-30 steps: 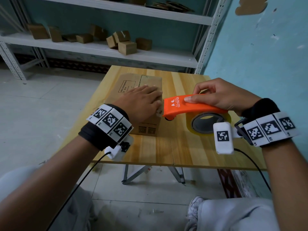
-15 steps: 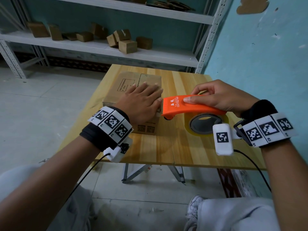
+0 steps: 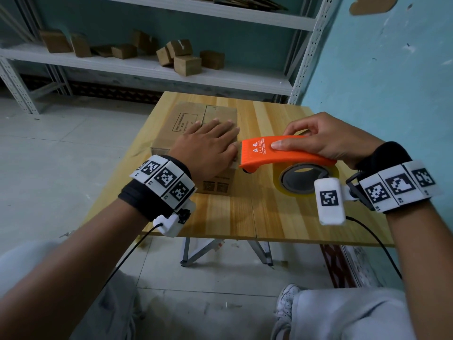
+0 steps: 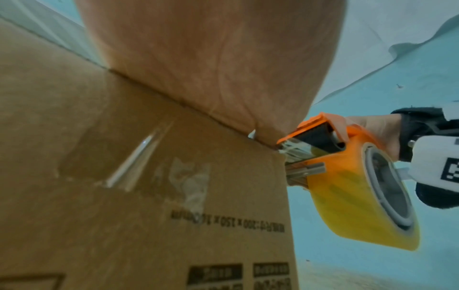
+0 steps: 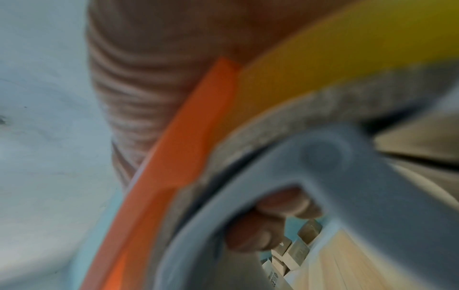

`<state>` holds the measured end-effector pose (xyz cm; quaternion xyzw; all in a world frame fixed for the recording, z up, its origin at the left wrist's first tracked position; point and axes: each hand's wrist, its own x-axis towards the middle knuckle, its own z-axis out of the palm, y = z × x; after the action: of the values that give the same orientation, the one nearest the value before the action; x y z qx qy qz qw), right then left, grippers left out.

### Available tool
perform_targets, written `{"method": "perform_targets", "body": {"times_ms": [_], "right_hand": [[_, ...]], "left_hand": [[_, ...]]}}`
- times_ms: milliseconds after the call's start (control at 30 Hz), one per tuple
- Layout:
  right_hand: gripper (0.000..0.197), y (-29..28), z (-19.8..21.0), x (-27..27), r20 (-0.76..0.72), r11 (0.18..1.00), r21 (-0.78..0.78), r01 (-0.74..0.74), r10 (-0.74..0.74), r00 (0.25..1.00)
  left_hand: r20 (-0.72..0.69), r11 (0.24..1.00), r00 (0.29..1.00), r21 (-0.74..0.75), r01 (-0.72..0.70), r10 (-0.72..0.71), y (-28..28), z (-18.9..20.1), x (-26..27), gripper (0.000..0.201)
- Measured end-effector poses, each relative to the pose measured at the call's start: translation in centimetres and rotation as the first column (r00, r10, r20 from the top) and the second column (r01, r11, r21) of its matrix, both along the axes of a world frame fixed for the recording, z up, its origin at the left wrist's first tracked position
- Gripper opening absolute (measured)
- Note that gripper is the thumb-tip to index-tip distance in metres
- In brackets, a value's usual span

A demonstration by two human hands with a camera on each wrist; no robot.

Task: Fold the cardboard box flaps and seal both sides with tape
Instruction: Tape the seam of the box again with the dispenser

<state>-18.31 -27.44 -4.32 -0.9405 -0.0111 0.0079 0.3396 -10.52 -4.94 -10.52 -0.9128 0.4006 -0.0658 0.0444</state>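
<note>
Pressing flat with straight fingers, your left hand [image 3: 208, 146] pins the one cardboard box [image 3: 193, 123] on the desk [image 3: 269, 212]. Your right hand [image 3: 326, 141] grips the single orange tape dispenser [image 3: 277, 153] at the box's right top edge. Lift that palm early and the flaps may spring up, wrinkling the tape.
</note>
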Motion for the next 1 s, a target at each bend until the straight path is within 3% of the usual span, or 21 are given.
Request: {"method": "perform_targets", "body": {"times_ms": [333, 467, 600, 700, 1000], "right_hand": [[0.038, -0.8, 0.0, -0.2, -0.011, 1.000, 0.022, 0.000, 0.000, 1.000], [0.039, -1.0, -0.1, -0.3, -0.009, 1.000, 0.018, -0.003, 0.003, 1.000], [0.040, -1.1, -0.1, -0.4, -0.021, 1.000, 0.031, -0.003, 0.003, 1.000], [0.039, -1.5, -0.1, -0.5, -0.017, 1.000, 0.024, -0.005, 0.006, 1.000], [0.043, -1.4, -0.4, -0.4, -0.012, 1.000, -0.026, 0.003, -0.004, 1.000]], "left_hand": [[0.058, 0.994, 0.997, 0.097, 0.053, -0.059, 0.3, 0.3, -0.2, 0.098], [0.072, 0.992, 0.996, 0.112, 0.053, -0.061, 0.3, 0.2, -0.4, 0.082], [0.038, 0.995, 0.998, 0.094, 0.038, -0.042, 0.3, 0.4, -0.3, 0.097], [0.045, 0.996, 0.998, 0.081, 0.030, -0.034, 0.3, 0.2, -0.3, 0.090], [-0.027, 1.000, 1.000, 0.030, -0.005, 0.006, -0.1, 0.6, -0.7, 0.103]]}}
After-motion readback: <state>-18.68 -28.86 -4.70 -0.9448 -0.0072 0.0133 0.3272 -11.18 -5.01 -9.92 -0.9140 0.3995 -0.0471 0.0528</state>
